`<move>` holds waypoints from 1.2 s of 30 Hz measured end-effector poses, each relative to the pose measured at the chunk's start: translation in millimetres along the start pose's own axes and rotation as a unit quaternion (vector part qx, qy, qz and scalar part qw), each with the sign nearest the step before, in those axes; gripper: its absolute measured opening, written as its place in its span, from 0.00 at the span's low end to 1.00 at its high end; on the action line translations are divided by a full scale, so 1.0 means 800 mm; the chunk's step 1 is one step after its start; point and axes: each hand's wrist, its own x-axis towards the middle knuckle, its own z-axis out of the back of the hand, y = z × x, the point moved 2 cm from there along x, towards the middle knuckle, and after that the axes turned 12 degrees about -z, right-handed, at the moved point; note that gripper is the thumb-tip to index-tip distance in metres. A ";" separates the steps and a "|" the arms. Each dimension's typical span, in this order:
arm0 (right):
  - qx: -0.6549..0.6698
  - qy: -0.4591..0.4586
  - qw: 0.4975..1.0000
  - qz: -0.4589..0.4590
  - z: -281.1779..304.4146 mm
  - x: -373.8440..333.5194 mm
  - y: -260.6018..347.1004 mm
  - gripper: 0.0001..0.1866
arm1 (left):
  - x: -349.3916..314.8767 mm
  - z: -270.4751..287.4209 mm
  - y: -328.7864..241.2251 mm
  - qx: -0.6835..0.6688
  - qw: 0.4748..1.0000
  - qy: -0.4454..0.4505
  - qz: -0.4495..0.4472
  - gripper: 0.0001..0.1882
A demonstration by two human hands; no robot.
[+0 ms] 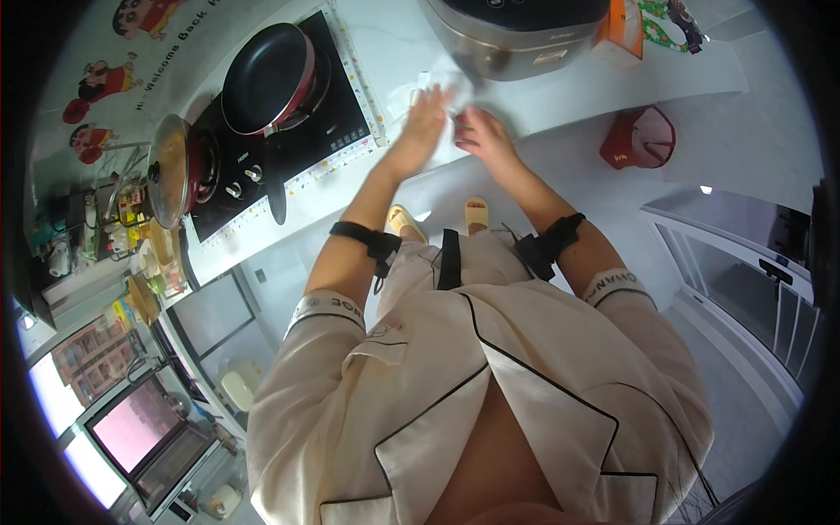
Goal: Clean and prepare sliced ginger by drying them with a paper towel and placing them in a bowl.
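A crumpled white cloth or tissue (455,85) lies on the white countertop, just in front of the rice cooker. My left hand (423,128) reaches over it with fingers stretched out; motion blurs the fingertips. Close beside it, my right hand (488,142) is at the counter's near edge, fingers loosely bent and apart. Part of the white material also shows between the two hands. Whether the right fingertips touch it, I cannot tell.
Left of my hands, a black glass cooktop (328,114) carries a frying pan (269,77), its handle jutting past the counter edge, and a lidded pot (171,166). A grey rice cooker (516,39) and an orange box (619,33) stand at the back. A red bin (639,140) is at right.
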 end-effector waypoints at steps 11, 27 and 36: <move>0.114 -0.057 0.978 -0.166 0.036 0.030 -0.042 0.21 | 0.000 0.043 0.016 -0.254 0.873 -0.353 0.219 0.18; 0.059 -0.054 0.981 -0.175 0.040 0.008 -0.013 0.21 | -0.002 -0.029 0.073 0.259 0.963 -0.069 -0.023 0.22; 0.075 -0.043 0.981 -0.173 0.051 0.006 -0.008 0.21 | 0.068 0.109 0.027 -0.209 0.882 -0.371 0.202 0.20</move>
